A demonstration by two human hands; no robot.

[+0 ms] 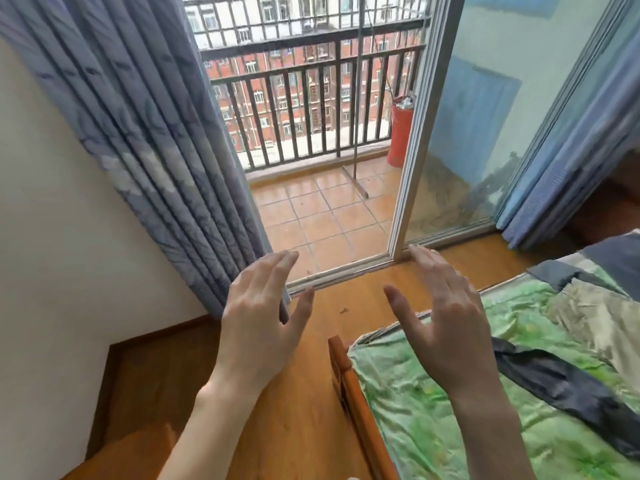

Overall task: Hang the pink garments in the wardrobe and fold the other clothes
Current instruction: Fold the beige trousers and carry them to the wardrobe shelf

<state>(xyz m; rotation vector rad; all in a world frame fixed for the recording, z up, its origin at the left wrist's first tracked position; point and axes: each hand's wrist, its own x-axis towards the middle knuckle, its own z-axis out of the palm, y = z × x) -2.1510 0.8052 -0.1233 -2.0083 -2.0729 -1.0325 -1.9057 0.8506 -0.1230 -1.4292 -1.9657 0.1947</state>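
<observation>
My left hand [259, 317] and my right hand [443, 320] are both raised in front of me, palms down, fingers straight and spread, holding nothing. They hover over the wooden floor [304, 410] near the open balcony door. On the bed's green quilt [433, 410] at the lower right lie a dark navy garment [561, 379] and a pale grey-beige garment [595, 317]. No pink garment and no wardrobe are in view.
A blue-grey patterned curtain [145, 133] hangs at the left against a white wall. The sliding glass door [485, 116] stands open onto a tiled balcony [322, 209] with a dark railing and a red bin [400, 133]. The bed's wooden frame [349, 382] juts toward me.
</observation>
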